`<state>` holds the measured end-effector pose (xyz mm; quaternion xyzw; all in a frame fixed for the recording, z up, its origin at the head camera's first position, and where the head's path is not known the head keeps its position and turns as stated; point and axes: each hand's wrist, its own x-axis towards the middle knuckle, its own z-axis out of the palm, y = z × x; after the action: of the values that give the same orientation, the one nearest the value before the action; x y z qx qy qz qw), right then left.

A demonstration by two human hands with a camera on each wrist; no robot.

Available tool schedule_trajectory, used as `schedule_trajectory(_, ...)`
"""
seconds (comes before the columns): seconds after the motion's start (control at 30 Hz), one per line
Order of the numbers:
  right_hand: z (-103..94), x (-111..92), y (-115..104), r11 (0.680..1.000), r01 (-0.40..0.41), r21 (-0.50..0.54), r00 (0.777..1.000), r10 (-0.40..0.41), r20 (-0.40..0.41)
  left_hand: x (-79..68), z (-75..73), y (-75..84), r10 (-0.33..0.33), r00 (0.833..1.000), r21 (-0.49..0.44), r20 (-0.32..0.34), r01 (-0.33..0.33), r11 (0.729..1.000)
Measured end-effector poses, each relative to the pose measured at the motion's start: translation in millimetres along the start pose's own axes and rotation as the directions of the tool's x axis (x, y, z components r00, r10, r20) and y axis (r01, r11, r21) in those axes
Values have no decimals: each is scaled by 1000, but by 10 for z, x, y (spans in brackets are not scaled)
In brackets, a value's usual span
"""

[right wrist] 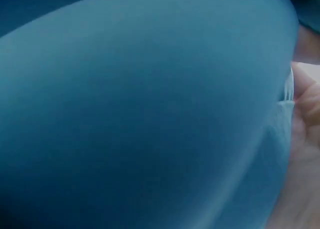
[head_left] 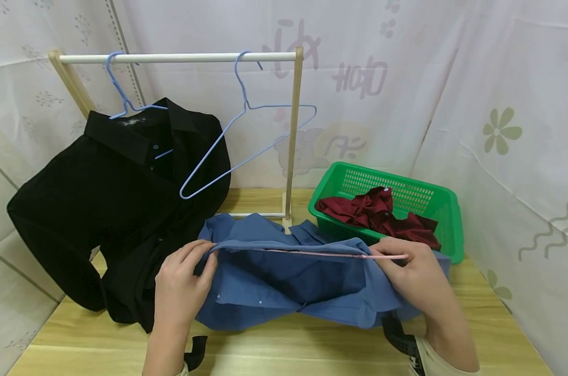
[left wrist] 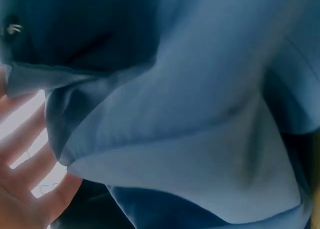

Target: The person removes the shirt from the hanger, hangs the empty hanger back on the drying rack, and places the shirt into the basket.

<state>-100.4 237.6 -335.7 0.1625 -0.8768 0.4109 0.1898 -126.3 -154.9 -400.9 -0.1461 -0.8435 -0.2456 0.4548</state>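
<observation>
A blue shirt (head_left: 251,282) is held up in folds over the table, its opening facing me. My left hand (head_left: 182,279) pinches the edge of the cloth at the left between thumb and fingers. At the other side my right hand (head_left: 413,271) grips the shirt together with a thin pink hanger (head_left: 387,256), seen edge-on as a straight bar running along the opening. The rest of the hanger is hidden by the cloth. In the left wrist view the left fingers (left wrist: 30,154) are spread behind the shirt (left wrist: 190,159). Blue cloth (right wrist: 140,99) covers most of the right wrist view.
Behind stands a rack (head_left: 180,58) with a black shirt (head_left: 124,172) on a blue hanger at the left and a bare blue hanger (head_left: 218,180) beside it. A green basket (head_left: 454,224) with dark red clothing (head_left: 378,211) stands at the right on the wooden table (head_left: 284,355).
</observation>
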Motion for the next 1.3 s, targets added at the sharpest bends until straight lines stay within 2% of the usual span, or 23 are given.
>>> schedule_trajectory(0.13,-58,-20,26,993,59,98,995,-66,74,29,-16,8,-14,1000,-18,10,14,1000)
schedule_trajectory(0.2,-74,-30,54,989,96,114,991,-105,82,34,-19,10,-29,999,-37,21,29,999)
schedule_trajectory(0.27,-71,-36,94,987,118,109,990,-125,61,30,-19,7,-39,998,-74,39,42,996)
schedule_trajectory(0.33,-59,-43,140,989,105,100,994,-108,24,21,-22,-3,-51,997,-135,60,58,989)
schedule_trajectory(0.4,-45,-48,187,989,80,125,997,-78,-19,11,-32,-20,-61,995,-209,77,76,975)
schedule_trajectory(0.47,-35,-58,222,978,59,198,997,-49,-53,5,-49,-37,-75,992,-283,98,100,954)
schedule_trajectory(0.53,-25,-63,229,950,60,307,997,-40,-71,3,-65,-46,-95,988,-331,123,132,934)
schedule_trajectory(0.6,-3,-62,211,905,49,422,998,-24,-64,1,-78,-47,-111,982,-359,150,159,920)
schedule_trajectory(0.7,50,-47,146,836,-14,548,999,35,-27,-4,-85,-38,-117,977,-375,179,178,910)
schedule_trajectory(0.73,72,-42,122,828,-45,559,997,68,-21,-5,-86,-33,-118,976,-376,185,181,909)
schedule_trajectory(0.77,93,-35,98,834,-71,546,995,99,-22,-4,-88,-26,-123,975,-377,187,187,907)
schedule_trajectory(0.87,159,-7,23,885,-133,446,984,171,-45,7,-99,-2,-171,971,-374,165,222,900)
schedule_trajectory(0.93,207,8,-21,927,-149,343,982,181,-63,24,-108,23,-214,970,-378,114,242,894)
schedule_trajectory(1.0,262,22,-65,950,-142,277,984,167,-69,46,-107,52,-234,972,-373,31,229,899)
schedule_trajectory(1.07,324,33,-107,956,-117,271,989,137,-55,75,-100,80,-204,978,-331,-55,175,927)
schedule_trajectory(1.17,432,46,-159,962,-46,268,997,60,-45,127,-71,135,-90,987,-209,-132,61,976)
schedule_trajectory(1.23,499,52,-176,964,5,265,999,3,-33,166,-47,184,-2,991,-130,-136,-16,991)
schedule_trajectory(1.3,555,53,-174,970,55,235,998,-46,-41,194,-24,242,66,993,-61,-102,-72,996)
